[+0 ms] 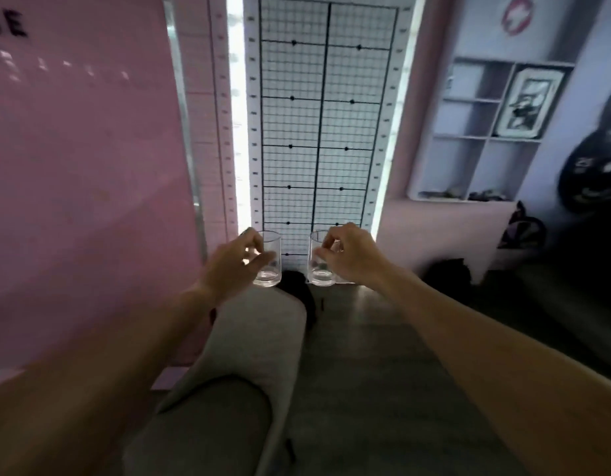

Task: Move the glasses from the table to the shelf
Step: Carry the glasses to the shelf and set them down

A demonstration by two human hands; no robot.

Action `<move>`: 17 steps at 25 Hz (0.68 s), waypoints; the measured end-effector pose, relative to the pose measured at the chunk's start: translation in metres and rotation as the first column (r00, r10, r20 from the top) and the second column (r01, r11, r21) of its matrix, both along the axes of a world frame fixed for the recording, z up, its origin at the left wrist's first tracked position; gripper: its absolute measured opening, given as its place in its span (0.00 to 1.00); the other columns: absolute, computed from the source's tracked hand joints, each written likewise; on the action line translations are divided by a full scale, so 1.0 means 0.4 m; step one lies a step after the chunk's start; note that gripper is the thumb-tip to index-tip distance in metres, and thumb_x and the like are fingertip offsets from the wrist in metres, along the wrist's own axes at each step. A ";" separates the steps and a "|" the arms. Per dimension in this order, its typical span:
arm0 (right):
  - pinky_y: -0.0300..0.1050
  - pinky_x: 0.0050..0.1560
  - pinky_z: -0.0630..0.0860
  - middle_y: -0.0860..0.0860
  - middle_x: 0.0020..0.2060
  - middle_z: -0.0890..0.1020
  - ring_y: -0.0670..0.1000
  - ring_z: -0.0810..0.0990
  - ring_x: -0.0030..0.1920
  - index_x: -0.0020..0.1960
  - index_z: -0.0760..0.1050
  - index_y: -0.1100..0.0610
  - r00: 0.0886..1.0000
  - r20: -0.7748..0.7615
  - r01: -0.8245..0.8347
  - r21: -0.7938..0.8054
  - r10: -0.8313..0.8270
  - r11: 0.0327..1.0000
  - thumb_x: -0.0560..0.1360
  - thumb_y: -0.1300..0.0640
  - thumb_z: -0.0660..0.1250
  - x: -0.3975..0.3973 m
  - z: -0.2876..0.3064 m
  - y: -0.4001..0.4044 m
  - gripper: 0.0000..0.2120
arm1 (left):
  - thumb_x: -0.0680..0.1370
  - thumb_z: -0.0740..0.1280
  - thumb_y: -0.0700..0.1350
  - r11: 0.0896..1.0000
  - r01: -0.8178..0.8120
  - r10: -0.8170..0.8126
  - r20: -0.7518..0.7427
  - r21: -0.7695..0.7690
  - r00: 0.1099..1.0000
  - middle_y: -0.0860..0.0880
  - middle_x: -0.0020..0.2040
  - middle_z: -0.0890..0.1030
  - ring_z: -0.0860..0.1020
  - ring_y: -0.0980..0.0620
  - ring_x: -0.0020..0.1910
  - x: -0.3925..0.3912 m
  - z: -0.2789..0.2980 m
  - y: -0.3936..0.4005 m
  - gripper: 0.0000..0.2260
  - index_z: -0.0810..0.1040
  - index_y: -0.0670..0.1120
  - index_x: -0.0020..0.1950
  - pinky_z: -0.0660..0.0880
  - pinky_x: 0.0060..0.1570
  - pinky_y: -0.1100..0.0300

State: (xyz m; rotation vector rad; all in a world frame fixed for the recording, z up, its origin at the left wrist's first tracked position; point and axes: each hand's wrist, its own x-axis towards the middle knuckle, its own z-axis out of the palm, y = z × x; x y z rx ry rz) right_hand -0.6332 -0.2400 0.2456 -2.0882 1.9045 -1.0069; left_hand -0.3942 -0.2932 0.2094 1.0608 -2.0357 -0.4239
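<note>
Before a tall gridded white panel [318,132], two clear tumblers held up side by side, upright, slightly apart. Left hand [233,266] wrapped around the left glass [268,261]; right hand [352,257] pinching the right glass [320,266]. Pale cubby shelf [482,139] farther right. Grey trouser leg [256,338] below.

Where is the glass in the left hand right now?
In the head view, the left glass is held up in the left hand, beside the right glass, before the grid board.
</note>
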 end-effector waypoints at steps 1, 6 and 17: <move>0.46 0.48 0.75 0.53 0.47 0.78 0.53 0.78 0.47 0.40 0.78 0.51 0.999 0.008 0.047 -0.012 -0.047 0.999 0.73 0.49 0.73 -0.066 0.017 0.040 0.08 | 0.76 0.70 0.55 0.999 0.047 -0.047 -0.002 -0.008 0.999 0.51 0.41 0.81 0.81 0.48 0.42 -0.076 0.013 0.012 0.11 0.70 0.52 0.45 0.76 0.41 0.53; 0.42 0.45 0.70 0.55 0.48 0.79 0.51 0.78 0.46 0.41 0.78 0.52 0.976 0.034 0.217 -0.001 -0.217 0.976 0.74 0.50 0.72 -0.347 0.064 0.213 0.07 | 0.76 0.68 0.59 0.970 0.242 -0.242 -0.001 -0.004 0.970 0.54 0.43 0.82 0.84 0.49 0.42 -0.409 0.050 0.072 0.11 0.70 0.54 0.45 0.80 0.43 0.50; 0.40 0.43 0.68 0.52 0.41 0.80 0.52 0.79 0.44 0.39 0.78 0.52 0.861 -0.001 0.509 -0.052 -0.509 0.859 0.71 0.51 0.72 -0.785 0.075 0.301 0.07 | 0.76 0.69 0.58 0.887 0.462 -0.462 0.009 0.019 0.887 0.54 0.42 0.82 0.82 0.48 0.48 -0.958 0.079 0.028 0.12 0.71 0.52 0.46 0.78 0.50 0.49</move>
